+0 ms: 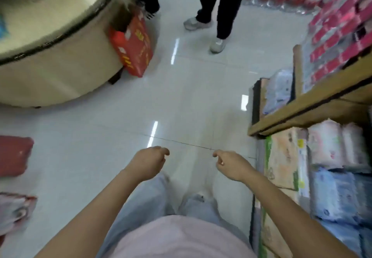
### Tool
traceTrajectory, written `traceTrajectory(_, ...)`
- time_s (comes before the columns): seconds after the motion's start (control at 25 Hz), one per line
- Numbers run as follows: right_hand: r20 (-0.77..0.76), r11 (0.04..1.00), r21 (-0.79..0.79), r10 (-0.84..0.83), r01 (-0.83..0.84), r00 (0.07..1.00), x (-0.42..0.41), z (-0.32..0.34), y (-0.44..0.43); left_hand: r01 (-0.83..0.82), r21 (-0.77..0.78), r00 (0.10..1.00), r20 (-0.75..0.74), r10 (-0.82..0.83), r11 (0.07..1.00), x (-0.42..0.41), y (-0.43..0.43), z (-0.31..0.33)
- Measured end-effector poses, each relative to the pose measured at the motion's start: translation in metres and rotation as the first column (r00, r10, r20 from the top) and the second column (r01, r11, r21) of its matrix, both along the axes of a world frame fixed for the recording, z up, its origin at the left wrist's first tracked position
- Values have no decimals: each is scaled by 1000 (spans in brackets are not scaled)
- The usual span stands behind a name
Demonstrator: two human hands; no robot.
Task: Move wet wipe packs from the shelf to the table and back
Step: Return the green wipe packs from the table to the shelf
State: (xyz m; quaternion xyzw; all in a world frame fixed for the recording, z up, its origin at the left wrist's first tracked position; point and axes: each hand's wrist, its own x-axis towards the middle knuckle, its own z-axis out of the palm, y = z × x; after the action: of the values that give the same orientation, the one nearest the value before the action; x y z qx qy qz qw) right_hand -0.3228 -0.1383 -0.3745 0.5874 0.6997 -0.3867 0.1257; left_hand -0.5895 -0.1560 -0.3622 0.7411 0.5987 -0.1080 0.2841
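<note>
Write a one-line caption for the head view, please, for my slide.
Both hands empty: left hand and right hand hang loosely curled over the floor, between a round table and a stocked shelf.

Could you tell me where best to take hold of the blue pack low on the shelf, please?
Probably by its front edge, with the right hand coming from the aisle side. The blue pack looks soft and sits under pink packs, so only its aisle-facing face looks free.
</note>
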Motion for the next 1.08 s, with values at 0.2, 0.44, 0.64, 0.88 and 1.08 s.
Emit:
traceTrajectory(0.2, -16, 959, 72, 277, -276, 961, -158, 4, 101, -373, -57, 926, 49, 375, 926, -136, -27, -15)
traceTrajectory(0.44, 13, 913, 21, 407, -407, 913, -332, -15, 174, -572, -99, 811, 74, 580, 814, -300, -6, -27)
traceTrajectory(0.64, 64, 894, -33, 447, -446, 892, -430, -20, 219, -638, -54, 762, 99, 640, 768, -430, 55, -12)
traceTrajectory(0.88, 77, 850, -102, 525, -517, 848, -541, -44, 293, -752, 19, 655, 134, 743, 659, -552, 144, -15)
traceTrajectory(1.08, 63, 797, -129, 601, -590, 797, -673, -50, 386, -805, -105, 575, 98, 812, 583, -630, 190, -35)
